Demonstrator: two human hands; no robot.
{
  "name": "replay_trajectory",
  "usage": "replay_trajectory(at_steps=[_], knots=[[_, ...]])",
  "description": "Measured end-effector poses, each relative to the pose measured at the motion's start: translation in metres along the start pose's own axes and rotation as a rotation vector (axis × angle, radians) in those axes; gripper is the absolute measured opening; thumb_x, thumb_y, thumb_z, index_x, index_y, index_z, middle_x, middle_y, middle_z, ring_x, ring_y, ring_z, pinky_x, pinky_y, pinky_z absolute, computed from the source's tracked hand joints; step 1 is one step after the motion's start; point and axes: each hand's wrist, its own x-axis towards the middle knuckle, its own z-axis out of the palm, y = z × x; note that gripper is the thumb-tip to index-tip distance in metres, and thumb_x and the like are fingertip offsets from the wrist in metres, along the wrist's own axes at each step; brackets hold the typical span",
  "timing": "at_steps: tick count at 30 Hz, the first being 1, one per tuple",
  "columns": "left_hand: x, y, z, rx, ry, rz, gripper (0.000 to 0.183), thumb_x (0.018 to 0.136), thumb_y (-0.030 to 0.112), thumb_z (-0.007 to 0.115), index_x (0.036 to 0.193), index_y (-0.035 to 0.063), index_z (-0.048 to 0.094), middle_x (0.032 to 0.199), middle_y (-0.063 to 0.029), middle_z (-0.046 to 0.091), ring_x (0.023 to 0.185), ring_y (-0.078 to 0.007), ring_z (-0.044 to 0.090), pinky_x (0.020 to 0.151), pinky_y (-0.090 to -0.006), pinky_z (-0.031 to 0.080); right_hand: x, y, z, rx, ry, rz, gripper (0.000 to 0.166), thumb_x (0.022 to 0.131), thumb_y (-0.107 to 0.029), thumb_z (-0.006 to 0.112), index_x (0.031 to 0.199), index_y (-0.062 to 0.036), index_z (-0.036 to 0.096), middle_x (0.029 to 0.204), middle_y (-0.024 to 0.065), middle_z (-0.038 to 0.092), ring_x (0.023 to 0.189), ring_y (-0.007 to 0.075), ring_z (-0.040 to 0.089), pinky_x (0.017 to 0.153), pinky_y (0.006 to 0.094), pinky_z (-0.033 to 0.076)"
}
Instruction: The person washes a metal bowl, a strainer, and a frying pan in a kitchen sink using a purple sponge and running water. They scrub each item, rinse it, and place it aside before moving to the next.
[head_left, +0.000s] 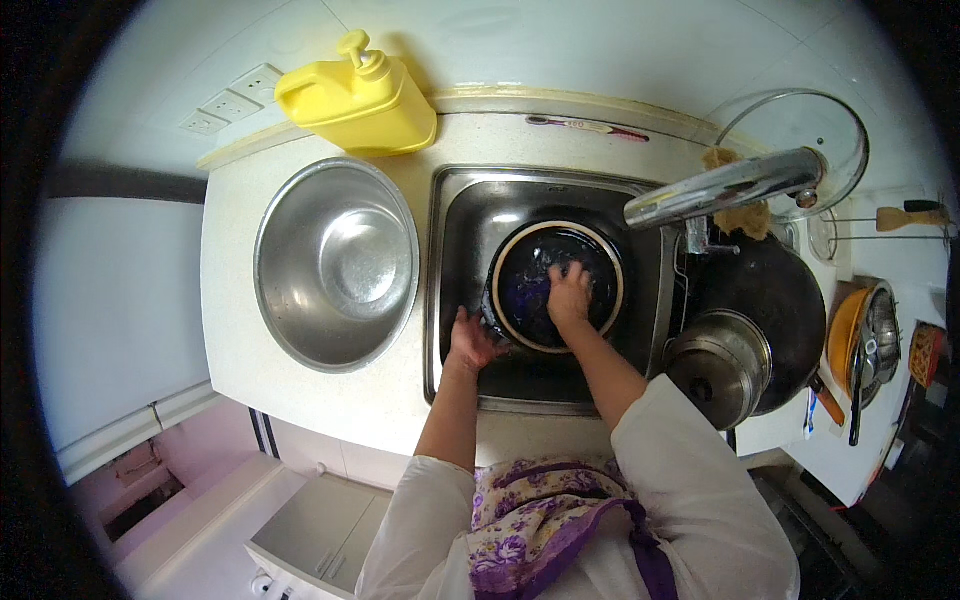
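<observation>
A dark round pot or bowl with a pale tan rim (621, 289) sits in the stainless steel sink (480, 199). My left hand (475, 341) is at its lower left outer side, fingers spread; whether it bears on the wall is hard to tell. Inside the vessel is my right hand (570, 296), its fingers bent over the dark, wet, shiny inner surface. Whether anything lies under those fingertips is hidden. The chrome faucet (724, 187) reaches over the sink's right edge, and no stream of water shows from it.
Left of the sink stands a large steel basin (360, 262). A yellow plastic jug (360, 105) and a toothbrush (589, 128) are along the back wall. To the right are a steel pot (720, 367), a black wok (787, 300), a glass lid (825, 142) and an orange bowl (847, 330).
</observation>
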Motion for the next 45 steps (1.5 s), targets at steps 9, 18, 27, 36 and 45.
replay_trajectory(at_steps=[9,18,27,36,45], knots=[[0.024,-0.003,-0.017,-0.089,-0.073,0.157,0.066,0.090,0.057,0.020,0.137,0.0124,0.031,0.141,-0.0087,0.033,0.131,-0.0287,0.026,0.107,-0.0466,0.014,0.032,0.010,0.024,0.414,-0.007,0.070,0.032,0.076,-0.009,0.058,0.108,-0.0073,0.054,0.102,0.0180,0.056,0.092,0.0357,0.056,0.081,0.0423,0.045],[0.025,-0.007,0.003,-0.163,-0.052,0.252,0.065,0.089,0.059,0.024,0.127,0.0098,0.044,0.127,-0.0102,0.049,0.118,-0.0292,0.042,0.102,-0.0440,0.028,0.004,-0.072,-0.015,0.779,0.000,-0.531,0.018,0.075,-0.018,0.063,0.084,-0.0049,0.055,0.083,0.0158,0.057,0.075,0.0333,0.056,0.066,0.0393,0.046],[0.023,0.001,0.009,-0.129,-0.227,0.233,0.072,0.085,0.060,0.034,0.131,0.0045,0.039,0.128,-0.0151,0.047,0.117,-0.0331,0.044,0.098,-0.0425,0.034,-0.074,-0.026,-0.009,0.287,-0.220,-0.576,0.018,0.074,-0.024,0.059,0.076,-0.0058,0.060,0.074,0.0151,0.059,0.070,0.0341,0.059,0.061,0.0426,0.048],[-0.012,-0.032,0.039,1.810,0.120,1.124,0.066,0.066,0.007,0.062,0.128,0.0031,0.041,0.138,-0.0162,0.031,0.131,-0.0313,0.025,0.105,-0.0487,0.022,-0.083,0.036,-0.058,0.014,-0.050,0.019,0.027,0.077,-0.025,0.059,0.090,-0.0015,0.060,0.090,0.0188,0.058,0.081,0.0349,0.059,0.069,0.0421,0.050],[0.035,-0.048,0.001,2.730,-0.324,1.264,0.014,0.078,0.014,0.050,0.080,0.0104,0.063,0.082,-0.0069,0.062,0.083,-0.0245,0.059,0.086,-0.0439,0.041,-0.104,0.042,-0.086,0.318,0.037,0.128,0.026,0.082,-0.027,0.057,0.086,-0.0012,0.055,0.089,0.0201,0.057,0.079,0.0379,0.057,0.067,0.0440,0.048]])
